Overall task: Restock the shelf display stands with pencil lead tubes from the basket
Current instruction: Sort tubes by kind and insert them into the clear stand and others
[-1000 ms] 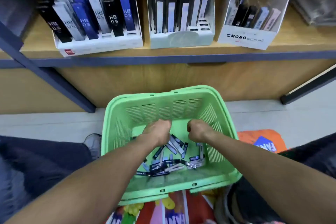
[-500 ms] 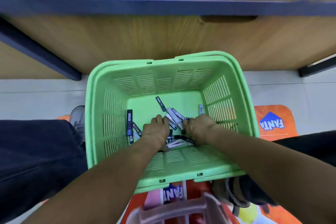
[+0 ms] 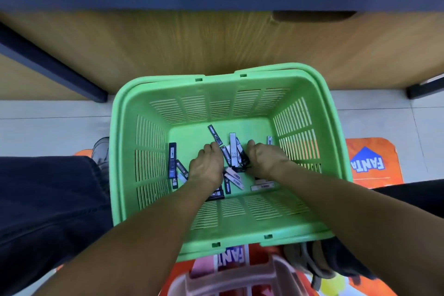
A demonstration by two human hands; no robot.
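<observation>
**Both hands down among the lead tubes in the basket**

The left hand (image 3: 207, 168) is resting knuckles-up on the heap of tubes at the bottom of the basket, its fingers curling down into them; whether its grip is actually closing on a tube cannot be told, since the fingertips are hidden. The right hand (image 3: 264, 160) is lying just beside it, fingers bent inward and pinching a small bundle of dark tubes at its left edge.

Between the two hands a grey tube (image 3: 233, 152) is lying with its long axis running away from the person, toward the shelf. A black tube (image 3: 214, 134) just beyond the left hand's fingertips is slanting, its far end leaning left. Near the basket's left wall a dark blue tube (image 3: 172, 160) is lying lengthwise, pointing toward the shelf. Closer to the person, a pale tube (image 3: 262, 186) is lying crosswise.

The green basket (image 3: 312, 84) is sitting on the floor in front of the wooden shelf (image 3: 216, 38), between the person's dark trouser legs. An orange printed mat (image 3: 370, 163) is showing to its right.
</observation>
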